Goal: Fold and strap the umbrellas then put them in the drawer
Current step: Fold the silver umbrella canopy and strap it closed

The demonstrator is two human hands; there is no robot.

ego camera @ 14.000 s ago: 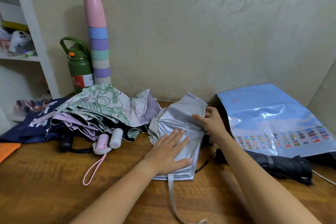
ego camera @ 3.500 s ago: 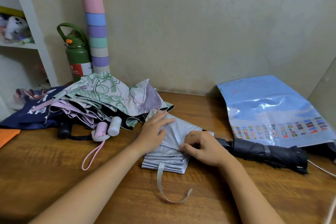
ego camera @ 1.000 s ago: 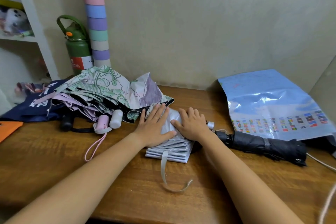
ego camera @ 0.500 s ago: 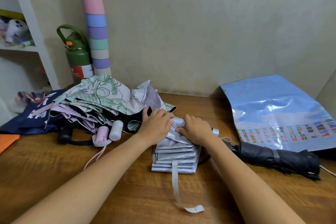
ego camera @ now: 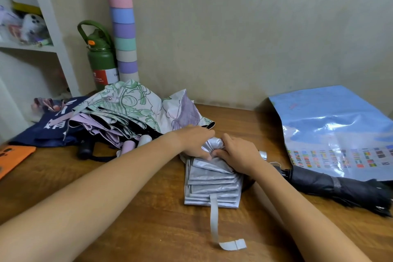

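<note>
A silver umbrella (ego camera: 212, 185) lies pleated on the wooden table, its far end bunched up. My left hand (ego camera: 195, 141) and my right hand (ego camera: 236, 153) both grip that bunched far end, fingers curled into the fabric. Its silver strap (ego camera: 214, 221) trails loose toward me, the tab end flat on the table. To the left sits a heap of unfolded umbrellas: a floral one (ego camera: 136, 104) on top, with pale handles (ego camera: 136, 143) poking out. A black umbrella (ego camera: 340, 187), rolled and strapped, lies at the right.
A blue glossy bag (ego camera: 331, 130) leans at the back right. A green bottle (ego camera: 101, 59) and a stack of pastel cups (ego camera: 123, 23) stand by the wall. A navy bag (ego camera: 51, 127), an orange item (ego camera: 12, 157) and a white shelf (ego camera: 42, 19) are at the left.
Both hands went from pressing flat on the silver umbrella to curling round its far end. The fabric there has bunched up, and the strap now lies straighter toward me.
</note>
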